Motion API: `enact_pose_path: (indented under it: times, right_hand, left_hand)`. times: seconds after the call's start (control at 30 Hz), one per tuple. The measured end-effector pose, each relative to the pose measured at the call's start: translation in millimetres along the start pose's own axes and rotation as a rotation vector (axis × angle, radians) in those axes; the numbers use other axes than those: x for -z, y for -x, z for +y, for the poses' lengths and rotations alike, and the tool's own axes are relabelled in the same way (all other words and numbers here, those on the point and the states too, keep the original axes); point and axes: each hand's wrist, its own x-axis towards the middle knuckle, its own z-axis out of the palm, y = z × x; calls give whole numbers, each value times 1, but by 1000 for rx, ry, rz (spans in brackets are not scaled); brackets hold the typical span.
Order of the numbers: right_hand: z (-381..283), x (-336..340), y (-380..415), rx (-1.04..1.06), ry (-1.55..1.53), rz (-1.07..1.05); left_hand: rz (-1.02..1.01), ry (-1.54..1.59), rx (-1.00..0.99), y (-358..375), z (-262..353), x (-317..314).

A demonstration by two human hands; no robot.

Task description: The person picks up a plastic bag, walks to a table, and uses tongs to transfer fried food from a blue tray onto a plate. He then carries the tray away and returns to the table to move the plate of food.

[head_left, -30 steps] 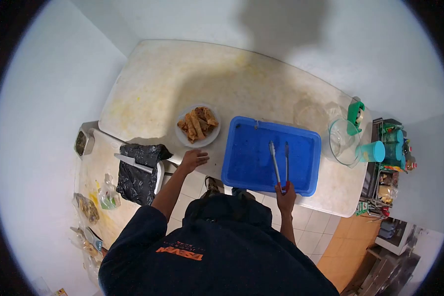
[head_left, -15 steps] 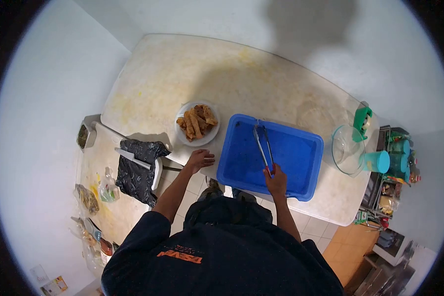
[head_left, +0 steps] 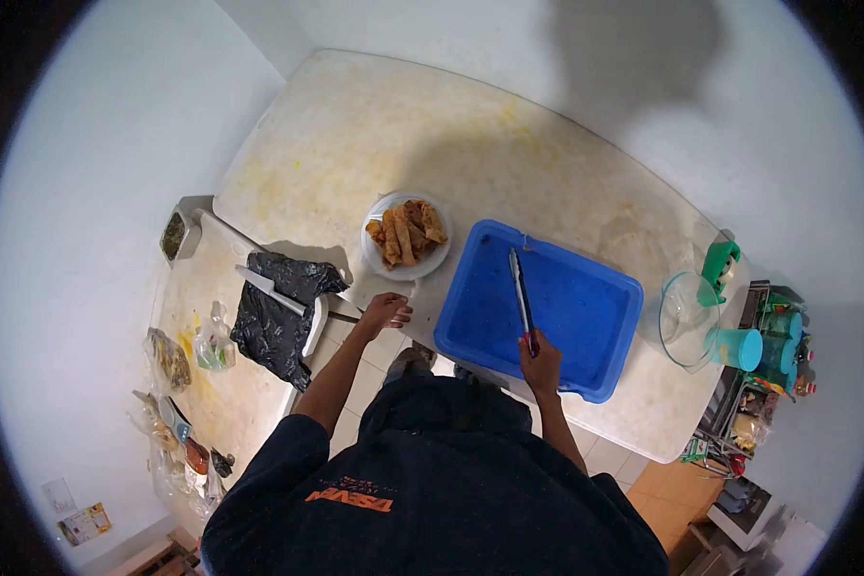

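Observation:
My right hand (head_left: 540, 361) grips the red handles of metal tongs (head_left: 521, 296), whose arms are pressed together over the blue tray (head_left: 634, 336). My left hand (head_left: 386, 314) hangs with nothing in it, its fingers apart, near the table edge between the tray and the black plastic bag (head_left: 271, 331). Just above that hand sits a white plate (head_left: 372, 255) holding several browned, fried-looking pieces (head_left: 405, 235). A knife (head_left: 271, 290) lies on the black bag.
At the right stand a clear glass bowl (head_left: 686, 324), a turquoise cup (head_left: 739, 348) and a green object (head_left: 718, 269). Plastic bags (head_left: 168, 360) and a metal container (head_left: 180, 235) are at the left. A wire rack (head_left: 734, 398) stands beyond the right table edge.
The tongs' arms have come together, and their tips have shifted. The view has turned slightly, so the table and plate appear further right.

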Motion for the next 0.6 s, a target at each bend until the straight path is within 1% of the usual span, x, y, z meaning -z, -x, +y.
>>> enact_pose_path:
  times: [0.07, 0.17, 0.27, 0.37, 0.4, 0.47, 0.5, 0.57, 0.6]
  right_hand:
    - [-19, -1, 1, 6, -12, -26]
    - [-62, -11, -1, 65, -125, -39]
    - [-49, -50, -5, 226, 13, -26]
    - [-63, -56, 10, 113, -98, 161]
    - [-66, -50, 16, 11, -86, 157]
    - [-70, -37, 35, -208, -75, 158]
    - [-67, -35, 46, -274, -63, 189]
    - [-60, -32, 73, -406, -42, 248]
    - [-60, -31, 86, -469, -102, 293]
  left_hand:
    - [33, -119, 36, 2, 0, 4]
    - [-83, -213, -15, 7, 9, 9]
    - [-184, -332, -32, -2, 18, 2]
    - [-312, -392, -67, -16, 22, -15]
    - [-319, -414, -55, -19, 23, -24]
    - [-305, -469, -107, -28, 18, -43]
    - [-303, -498, -136, -33, 15, -52]
    - [-280, -590, -278, -48, 5, -66]
    - [-263, -632, -354, -54, 1, -72]
